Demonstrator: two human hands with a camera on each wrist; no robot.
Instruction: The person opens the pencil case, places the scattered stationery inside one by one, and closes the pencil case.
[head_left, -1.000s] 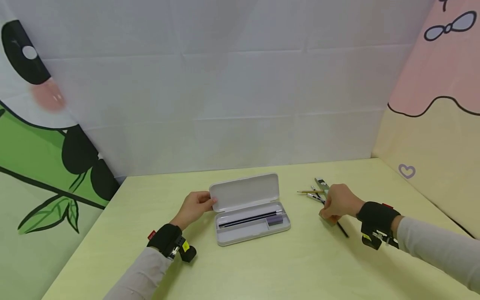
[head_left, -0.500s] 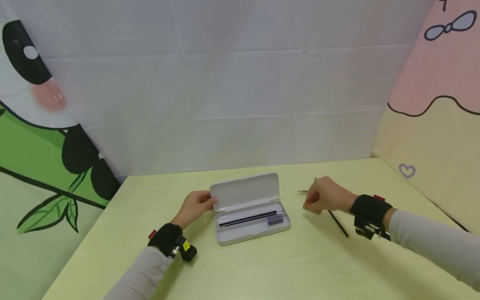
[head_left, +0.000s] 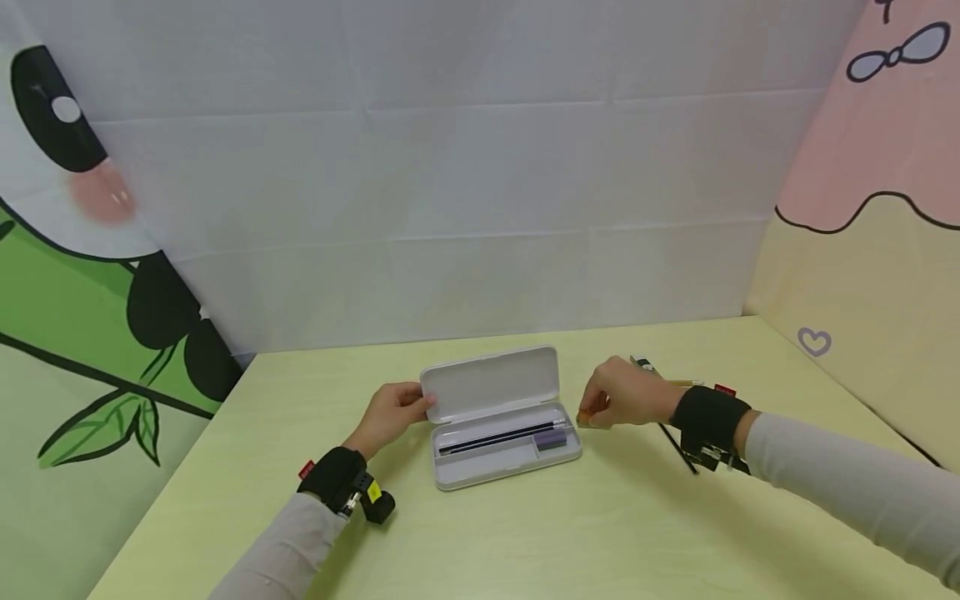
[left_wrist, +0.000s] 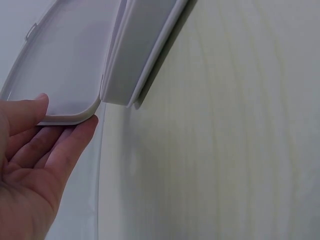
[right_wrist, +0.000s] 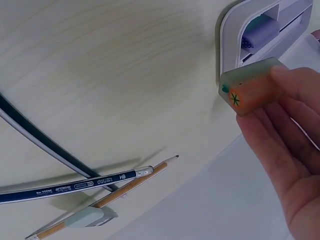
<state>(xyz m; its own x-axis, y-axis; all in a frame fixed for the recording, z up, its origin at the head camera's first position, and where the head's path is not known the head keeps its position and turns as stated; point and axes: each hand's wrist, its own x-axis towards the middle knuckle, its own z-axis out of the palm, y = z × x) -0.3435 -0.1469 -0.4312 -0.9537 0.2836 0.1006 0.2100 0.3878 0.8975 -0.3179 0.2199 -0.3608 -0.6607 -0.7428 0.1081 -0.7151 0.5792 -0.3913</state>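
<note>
An opened white pencil case (head_left: pixel 487 477) lies on the table with its lid (head_left: pixel 491 383) raised. In its tray are dark pencils (head_left: pixel 480 441) and a purple block (head_left: pixel 551 439) in a small compartment. My left hand (head_left: pixel 388 415) pinches the lid's left corner, thumb (left_wrist: pixel 27 112) on the inner face and fingers behind. Just off the case's right end, my right hand (head_left: pixel 624 392) pinches a small translucent eraser (right_wrist: pixel 252 86) with an orange core and green marks. In the right wrist view it hangs above the table, apart from the purple block.
Right of the case, beneath the right wrist, lie a dark-blue HB pencil (right_wrist: pixel 75 186), a tan pencil (right_wrist: pixel 132 185), another dark pencil (right_wrist: pixel 45 135) and a pale green object (right_wrist: pixel 87 216). Cloth with printed figures (head_left: pixel 480 167) hangs behind the table.
My right hand has lifted the eraser from beside the loose pencils and carried it left to the case's right end. The left hand stays on the lid.
</note>
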